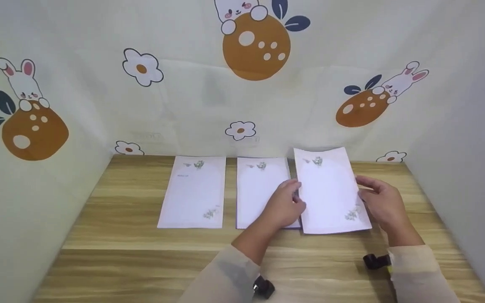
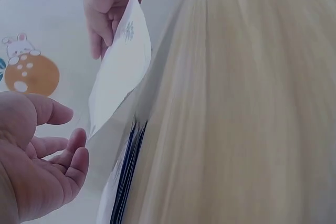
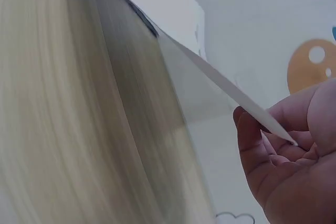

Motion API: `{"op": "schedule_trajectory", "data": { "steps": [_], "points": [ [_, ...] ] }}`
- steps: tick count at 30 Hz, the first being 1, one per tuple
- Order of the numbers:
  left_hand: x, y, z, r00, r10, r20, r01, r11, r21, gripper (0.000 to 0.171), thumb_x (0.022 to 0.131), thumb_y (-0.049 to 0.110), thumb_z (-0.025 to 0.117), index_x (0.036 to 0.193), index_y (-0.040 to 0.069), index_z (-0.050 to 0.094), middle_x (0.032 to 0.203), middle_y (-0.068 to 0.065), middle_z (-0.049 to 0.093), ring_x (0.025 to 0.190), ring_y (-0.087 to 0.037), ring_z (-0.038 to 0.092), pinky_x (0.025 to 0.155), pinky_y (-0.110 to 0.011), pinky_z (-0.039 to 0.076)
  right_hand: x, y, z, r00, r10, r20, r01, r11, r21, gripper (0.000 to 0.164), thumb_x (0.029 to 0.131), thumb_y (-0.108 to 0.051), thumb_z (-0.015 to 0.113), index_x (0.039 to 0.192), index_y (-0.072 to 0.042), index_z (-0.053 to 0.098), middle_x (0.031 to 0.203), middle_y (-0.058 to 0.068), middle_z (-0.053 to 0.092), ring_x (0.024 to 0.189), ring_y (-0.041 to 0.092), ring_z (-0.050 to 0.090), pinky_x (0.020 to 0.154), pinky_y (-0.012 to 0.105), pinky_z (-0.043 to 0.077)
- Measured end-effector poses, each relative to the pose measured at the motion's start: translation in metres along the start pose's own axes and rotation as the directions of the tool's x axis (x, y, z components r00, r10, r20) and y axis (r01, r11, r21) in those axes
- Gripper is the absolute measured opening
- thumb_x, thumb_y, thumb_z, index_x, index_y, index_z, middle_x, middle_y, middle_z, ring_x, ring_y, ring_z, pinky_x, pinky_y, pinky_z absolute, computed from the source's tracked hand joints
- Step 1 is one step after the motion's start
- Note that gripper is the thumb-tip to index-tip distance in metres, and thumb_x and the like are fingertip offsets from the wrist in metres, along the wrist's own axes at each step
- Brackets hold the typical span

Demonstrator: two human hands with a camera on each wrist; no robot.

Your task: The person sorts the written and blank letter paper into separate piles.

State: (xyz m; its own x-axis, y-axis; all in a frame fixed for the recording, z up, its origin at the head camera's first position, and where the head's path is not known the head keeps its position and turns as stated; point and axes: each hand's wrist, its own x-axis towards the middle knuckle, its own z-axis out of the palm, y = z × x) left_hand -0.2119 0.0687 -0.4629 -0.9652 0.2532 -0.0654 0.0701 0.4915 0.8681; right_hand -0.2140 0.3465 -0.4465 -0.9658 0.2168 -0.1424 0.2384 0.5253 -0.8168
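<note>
In the head view my right hand (image 1: 383, 206) pinches the right edge of a white sheet of paper (image 1: 329, 189), printed with small plant motifs at two corners. The right wrist view shows the sheet's edge between the thumb and fingers of that hand (image 3: 294, 156). My left hand (image 1: 284, 206) is at the sheet's left edge, its fingers loosely bent. Seen from the left wrist, that hand (image 2: 42, 156) has its fingertips by the sheet's corner; whether they touch cannot be told. The sheet (image 2: 121, 66) is raised and slightly bowed.
A stack of similar sheets (image 1: 255, 198), dark blue at its edges, lies partly behind my left forearm. Another printed sheet (image 1: 194, 193) lies to its left on the wooden table (image 1: 141, 269). A pale patterned cloth (image 1: 175, 109) hangs behind and at both sides.
</note>
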Motion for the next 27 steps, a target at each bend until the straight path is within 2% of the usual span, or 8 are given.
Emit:
{"op": "schedule_trajectory", "data": {
  "steps": [4, 9, 11, 12, 16, 20, 25, 27],
  "points": [
    [0.004, 0.009, 0.015, 0.999, -0.016, 0.029, 0.017, 0.998, -0.052, 0.060, 0.099, 0.018, 0.069, 0.157, 0.018, 0.055, 0.165, 0.006, 0.048, 0.118, -0.010, 0.064, 0.103, -0.029, 0.057, 0.004, 0.011, -0.013, 1.000, 0.025, -0.006, -0.025, 0.999, 0.022, 0.048, 0.108, -0.013, 0.055, 0.156, -0.010, 0.055, 0.163, 0.014, 0.054, 0.140, 0.027, 0.057, 0.086, 0.007, 0.053],
    [0.011, 0.014, 0.027, 0.997, -0.008, 0.074, 0.014, 0.996, -0.087, 0.066, 0.096, 0.017, 0.070, 0.159, 0.018, 0.052, 0.170, 0.005, 0.043, 0.146, -0.015, 0.054, 0.124, -0.033, 0.045, 0.009, 0.023, -0.023, 0.999, 0.037, -0.021, -0.036, 0.999, 0.036, 0.049, 0.108, -0.013, 0.056, 0.156, -0.010, 0.055, 0.163, 0.014, 0.054, 0.138, 0.023, 0.057, 0.084, 0.006, 0.052],
    [0.014, 0.012, 0.030, 0.996, -0.005, 0.093, 0.014, 0.996, -0.090, 0.068, 0.095, 0.018, 0.071, 0.160, 0.017, 0.051, 0.172, 0.004, 0.041, 0.150, -0.017, 0.051, 0.128, -0.035, 0.041, 0.011, 0.028, -0.024, 0.999, 0.041, -0.021, -0.041, 0.998, 0.037, 0.049, 0.108, -0.013, 0.056, 0.156, -0.010, 0.055, 0.163, 0.014, 0.054, 0.141, 0.024, 0.055, 0.085, 0.006, 0.052],
    [0.015, 0.011, 0.032, 0.995, -0.007, 0.103, 0.018, 0.995, -0.100, 0.069, 0.095, 0.018, 0.072, 0.160, 0.017, 0.050, 0.170, 0.003, 0.043, 0.150, -0.018, 0.052, 0.127, -0.035, 0.042, 0.012, 0.030, -0.023, 0.999, 0.043, -0.017, -0.042, 0.999, 0.035, 0.049, 0.108, -0.013, 0.056, 0.156, -0.009, 0.055, 0.163, 0.014, 0.055, 0.143, 0.026, 0.055, 0.086, 0.006, 0.052],
    [0.017, 0.006, 0.035, 0.988, -0.009, 0.151, 0.032, 0.988, -0.151, 0.070, 0.094, 0.018, 0.074, 0.160, 0.017, 0.050, 0.159, -0.005, 0.055, 0.140, -0.021, 0.060, 0.119, -0.035, 0.051, 0.015, 0.037, -0.022, 0.996, 0.083, 0.013, -0.084, 0.994, 0.068, 0.051, 0.109, -0.015, 0.056, 0.159, -0.009, 0.051, 0.163, 0.015, 0.054, 0.148, 0.028, 0.052, 0.101, 0.016, 0.055],
    [0.017, 0.002, 0.036, 0.982, -0.012, 0.191, 0.052, 0.977, -0.205, 0.070, 0.095, 0.017, 0.074, 0.160, 0.017, 0.050, 0.155, -0.012, 0.060, 0.145, -0.025, 0.059, 0.121, -0.037, 0.050, 0.017, 0.043, -0.023, 0.990, 0.139, 0.033, -0.141, 0.984, 0.105, 0.055, 0.110, -0.022, 0.059, 0.161, -0.009, 0.047, 0.163, 0.014, 0.054, 0.150, 0.026, 0.051, 0.119, 0.033, 0.051],
    [0.017, 0.001, 0.038, 0.976, -0.036, 0.213, 0.086, 0.969, -0.230, 0.069, 0.095, 0.019, 0.075, 0.160, 0.021, 0.051, 0.159, -0.014, 0.058, 0.150, -0.027, 0.055, 0.123, -0.041, 0.048, 0.019, 0.046, -0.025, 0.991, 0.130, 0.011, -0.131, 0.991, 0.042, 0.055, 0.110, -0.028, 0.058, 0.160, -0.007, 0.049, 0.160, 0.017, 0.057, 0.146, 0.024, 0.055, 0.114, 0.030, 0.053],
    [0.017, 0.001, 0.039, 0.974, -0.041, 0.221, 0.094, 0.967, -0.236, 0.069, 0.095, 0.020, 0.075, 0.160, 0.022, 0.051, 0.160, -0.013, 0.057, 0.151, -0.028, 0.054, 0.124, -0.042, 0.048, 0.019, 0.046, -0.025, 0.992, 0.126, 0.009, -0.126, 0.992, 0.030, 0.056, 0.110, -0.030, 0.058, 0.160, -0.007, 0.049, 0.160, 0.018, 0.056, 0.147, 0.026, 0.054, 0.117, 0.034, 0.051]
  ]
}}
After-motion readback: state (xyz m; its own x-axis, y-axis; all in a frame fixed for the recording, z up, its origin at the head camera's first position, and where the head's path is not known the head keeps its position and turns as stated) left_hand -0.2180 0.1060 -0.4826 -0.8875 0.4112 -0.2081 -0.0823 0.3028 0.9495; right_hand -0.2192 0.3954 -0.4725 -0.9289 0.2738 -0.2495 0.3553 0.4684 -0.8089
